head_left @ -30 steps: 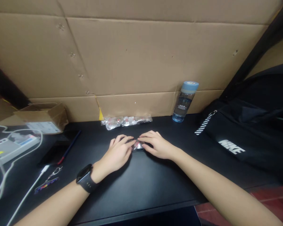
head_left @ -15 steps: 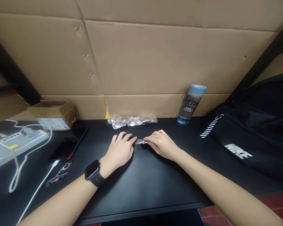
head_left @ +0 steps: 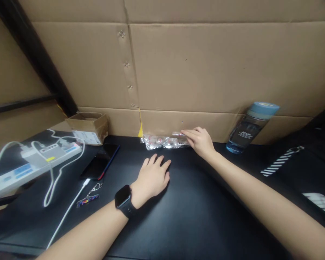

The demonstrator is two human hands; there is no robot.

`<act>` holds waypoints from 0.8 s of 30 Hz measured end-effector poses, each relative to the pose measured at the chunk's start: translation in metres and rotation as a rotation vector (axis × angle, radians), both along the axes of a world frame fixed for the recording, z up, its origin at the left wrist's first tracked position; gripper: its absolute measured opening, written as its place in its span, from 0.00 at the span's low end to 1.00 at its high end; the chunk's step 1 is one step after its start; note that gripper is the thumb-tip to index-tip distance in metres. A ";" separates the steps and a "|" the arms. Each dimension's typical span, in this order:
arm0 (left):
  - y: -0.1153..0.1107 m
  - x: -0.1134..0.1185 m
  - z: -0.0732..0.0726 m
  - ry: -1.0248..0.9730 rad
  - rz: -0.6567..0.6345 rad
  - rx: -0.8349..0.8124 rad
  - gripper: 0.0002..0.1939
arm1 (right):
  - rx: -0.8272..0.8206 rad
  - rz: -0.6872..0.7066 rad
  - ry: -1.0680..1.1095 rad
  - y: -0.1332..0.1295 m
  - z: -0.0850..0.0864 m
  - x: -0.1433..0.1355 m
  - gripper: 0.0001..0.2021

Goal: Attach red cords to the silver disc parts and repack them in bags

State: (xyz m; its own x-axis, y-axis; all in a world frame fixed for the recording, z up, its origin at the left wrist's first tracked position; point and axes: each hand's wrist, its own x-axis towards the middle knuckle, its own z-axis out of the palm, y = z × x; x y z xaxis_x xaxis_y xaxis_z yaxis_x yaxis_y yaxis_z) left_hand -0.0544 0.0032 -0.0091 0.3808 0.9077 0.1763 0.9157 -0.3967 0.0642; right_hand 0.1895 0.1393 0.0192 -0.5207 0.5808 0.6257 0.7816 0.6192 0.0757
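Against the cardboard wall lies a row of small clear plastic packets [head_left: 162, 142] with red marks inside; their exact contents are too small to tell. Over the right end of this row, my right hand [head_left: 202, 142] pinches one more small clear packet [head_left: 176, 134], its left end sticking out past the fingertips. My left hand [head_left: 153, 176] rests palm down on the black tabletop [head_left: 195, 216], fingers spread, holding nothing, a short way in front of the row. A black smartwatch [head_left: 124, 198] is on the left wrist.
Left are a small open cardboard box [head_left: 90, 126], a power strip [head_left: 35, 164] with white cables, a phone [head_left: 100, 161] on a charging cable and a keychain [head_left: 89, 198]. Right stand a water bottle [head_left: 250, 128] with a blue lid and a black bag [head_left: 292, 180].
My right hand has lifted the small packet from the tabletop beside my left hand and carried it forward to the row. The left hand stays flat. The view has turned left.
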 end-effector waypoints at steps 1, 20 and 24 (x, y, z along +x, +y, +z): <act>0.000 0.000 0.000 -0.008 0.002 -0.001 0.26 | -0.030 -0.004 -0.062 0.006 -0.001 -0.004 0.15; 0.005 -0.001 -0.008 -0.120 -0.041 -0.205 0.31 | -0.495 -0.169 -0.125 -0.150 -0.064 0.108 0.32; 0.009 -0.005 -0.008 -0.071 -0.067 -0.228 0.31 | -0.435 -0.163 -0.127 -0.198 -0.074 0.135 0.34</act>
